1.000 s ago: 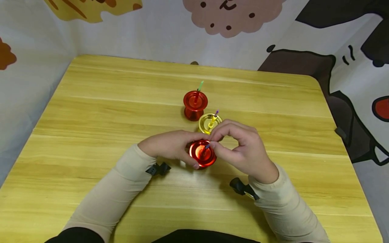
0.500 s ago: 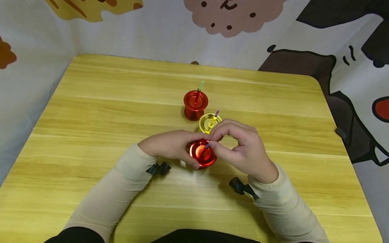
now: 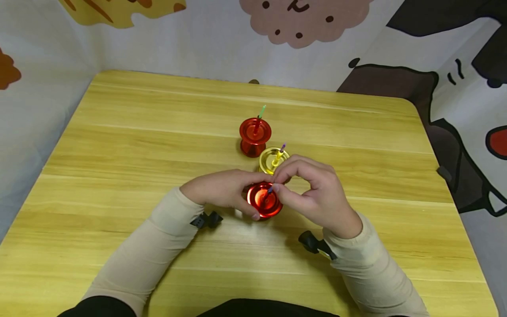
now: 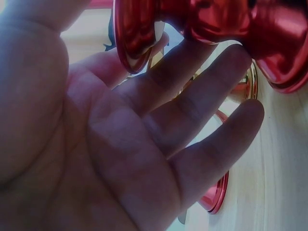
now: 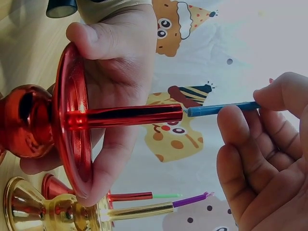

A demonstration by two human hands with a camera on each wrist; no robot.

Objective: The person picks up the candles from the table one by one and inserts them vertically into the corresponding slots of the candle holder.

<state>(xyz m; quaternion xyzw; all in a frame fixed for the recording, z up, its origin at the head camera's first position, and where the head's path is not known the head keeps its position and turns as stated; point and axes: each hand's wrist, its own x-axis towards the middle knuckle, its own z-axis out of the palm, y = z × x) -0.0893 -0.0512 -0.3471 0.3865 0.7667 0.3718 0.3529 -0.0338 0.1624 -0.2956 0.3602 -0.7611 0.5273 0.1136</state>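
Observation:
My left hand [image 3: 225, 189] grips the nearest red candle holder [image 3: 263, 201] by its dish, thumb on the near side and index finger on the far side. The other fingers extend beside the holder's stem in the left wrist view. A shiny red tube [image 5: 139, 115] rises from the middle of the dish. My right hand [image 3: 317, 189] pinches a thin blue candle [image 5: 221, 109] between thumb and fingers. The candle's lower end is right at the tube's mouth, lined up with it, in the right wrist view.
Just behind stands a gold candle holder [image 3: 267, 160] with a purple candle [image 5: 188, 200]. Farther back is another red candle holder [image 3: 251, 136] bearing a green candle [image 3: 262, 111]. All are on a wooden table [image 3: 138, 132], with a printed cloth [image 3: 190, 48] along its back edge.

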